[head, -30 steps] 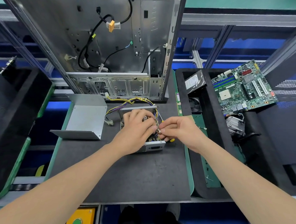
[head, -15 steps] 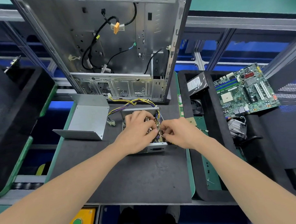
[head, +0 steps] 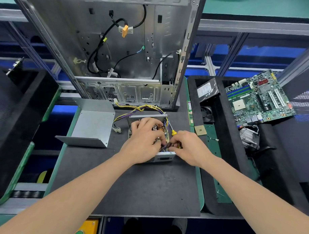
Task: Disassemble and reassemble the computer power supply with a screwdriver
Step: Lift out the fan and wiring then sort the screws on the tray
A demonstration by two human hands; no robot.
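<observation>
Power supply: open silver metal box (head: 163, 157) before the bare steel computer case (head: 123, 53).
Left hand (head: 144, 142): curled inside, pinching dark wires (head: 164, 146), hiding the board.
Right hand (head: 189, 148): pinching those wires, over a yellow-handled screwdriver (head: 173, 132).
Beside: bent grey cover (head: 94, 123).

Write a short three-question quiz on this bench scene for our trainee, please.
1. True or false: the metal cover is fitted on the power supply.
2. Where is the motherboard? A inside the power supply; B in the right-hand black tray; C on the metal cover.
3. What do the left hand and right hand pinch?
Key: 1 false, it lies apart, to its left. 2 B. 3 Apparently dark wires inside the open power supply.
</observation>
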